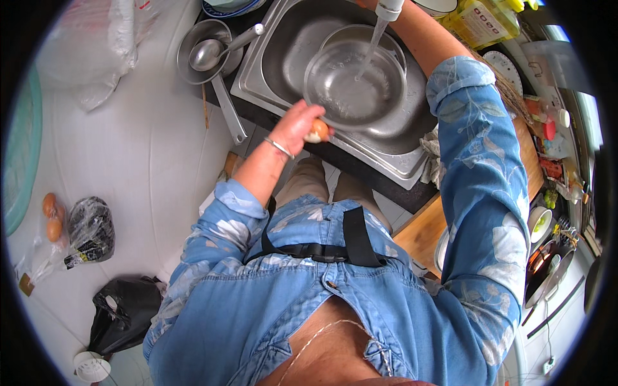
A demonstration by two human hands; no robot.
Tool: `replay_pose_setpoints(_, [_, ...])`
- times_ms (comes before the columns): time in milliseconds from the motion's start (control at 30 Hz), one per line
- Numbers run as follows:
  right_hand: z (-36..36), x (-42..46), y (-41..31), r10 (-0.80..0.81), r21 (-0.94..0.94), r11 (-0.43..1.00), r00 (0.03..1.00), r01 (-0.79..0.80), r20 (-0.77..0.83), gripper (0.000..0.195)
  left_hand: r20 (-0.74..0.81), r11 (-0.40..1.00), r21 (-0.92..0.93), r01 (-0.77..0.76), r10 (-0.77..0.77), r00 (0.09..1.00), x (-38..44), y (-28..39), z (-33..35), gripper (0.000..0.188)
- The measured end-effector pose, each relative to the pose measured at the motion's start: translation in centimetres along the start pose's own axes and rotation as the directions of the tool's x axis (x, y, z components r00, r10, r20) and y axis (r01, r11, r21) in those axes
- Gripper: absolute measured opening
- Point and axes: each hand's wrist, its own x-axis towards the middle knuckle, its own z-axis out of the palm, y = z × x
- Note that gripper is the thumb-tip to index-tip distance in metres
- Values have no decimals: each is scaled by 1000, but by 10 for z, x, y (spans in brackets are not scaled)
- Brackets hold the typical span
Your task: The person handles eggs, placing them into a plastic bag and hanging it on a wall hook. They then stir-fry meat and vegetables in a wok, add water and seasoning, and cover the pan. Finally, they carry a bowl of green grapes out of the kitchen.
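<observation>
My left hand [298, 126] is closed round a brown egg [317, 131], just off the near left rim of a metal bowl. Water runs from the faucet [389, 8] into this bowl [355, 87], which stands over another round metal vessel [393, 46] in the stainless steel sink [289, 62]. My right arm reaches past the sink's right side towards the faucet. Only a sliver of my right hand [365, 4] shows at the top edge, behind the faucet, and its fingers and anything in them are hidden.
Left of the sink, a metal ladle [207, 54] lies in a small pan [185, 53]. A cloth [431, 153] hangs at the sink's right corner, beside a wooden board [425, 227]. Yellow bottles [483, 21] stand at upper right. Bagged eggs [54, 229] and a black bag [125, 313] lie far left.
</observation>
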Motion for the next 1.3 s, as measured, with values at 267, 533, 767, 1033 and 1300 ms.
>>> replay_pose_setpoints(267, [-16, -7, -25, -20, 72, 997, 1000, 20, 1, 19, -125, 985, 172, -27, 49, 991, 34, -17, 23, 26])
replay_pose_setpoints(533, [-22, -13, -35, 12, 86, 996, 1000, -13, 11, 20, -260, 55, 942, 331, 741, 619, -7, 39, 7, 72])
replay_pose_setpoints(767, [-25, -11, -37, 21, 102, 995, 1000, -22, 5, 21, -345, 458, 889, 19, 642, 685, 1, 0, -8, 51])
replay_pose_setpoints(1033, [-26, -22, -37, 9, 118, 993, 1000, -7, -18, 23, -287, 981, 163, -109, 153, 946, -3, -24, -1, 26])
replay_pose_setpoints(1300, [-28, -32, -36, 13, 130, 991, 1000, -9, -24, 25, -251, 985, 129, -110, 140, 958, -29, -19, 7, 23])
